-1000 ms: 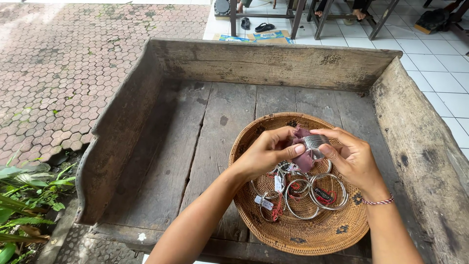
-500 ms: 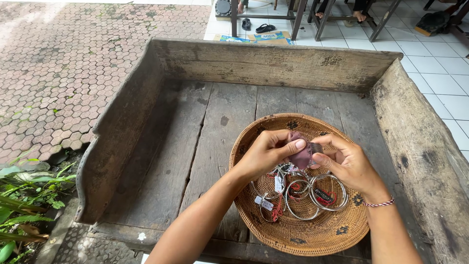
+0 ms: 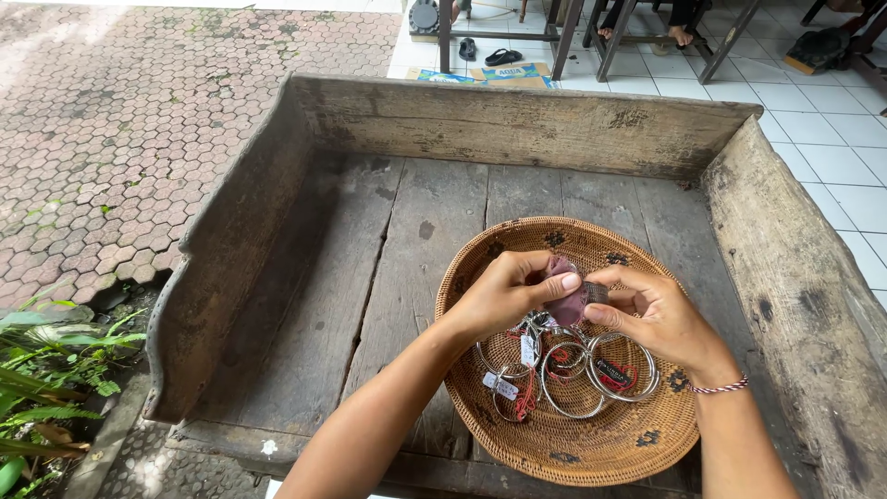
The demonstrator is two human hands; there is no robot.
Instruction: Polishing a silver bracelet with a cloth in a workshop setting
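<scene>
Both hands meet over the basket. Left hand [image 3: 504, 294] curled, thumb and fingertips pinched on a small mauve cloth [image 3: 564, 294], soft and folded. Right hand [image 3: 658, 314] closed on the other side of the same cloth, thumb on top; a small shiny metal piece [image 3: 596, 292] sits between its fingertips and the cloth. Can't tell what that piece is, mostly covered by the fingers. How far the cloth extends is also hidden behind both hands.

Right wrist has a thin red-and-white braided wristband [image 3: 722, 385].

Directly below the hands: round woven basket [image 3: 591, 453], shallow, tan wicker with small dark motifs around the rim. Inside it a loose pile of thin silver bangles [image 3: 591, 374], some wrapped with red thread, some with small white tags [image 3: 499, 385]. The far part of the pile is covered by the hands, so count unclear.

Basket lies on the plank floor of a big wooden trough [image 3: 517, 125]: grey, weathered, cracked boards, high sloped walls on three sides. Near edge and right wall cut off by the frame.

Outside: hexagonal paving [image 3: 120, 139] on the left with green leaves [image 3: 46, 370] at the lower corner, white tiles [image 3: 832, 139] on the right, chair legs and sandals [image 3: 504, 55] at top, partly cropped.
</scene>
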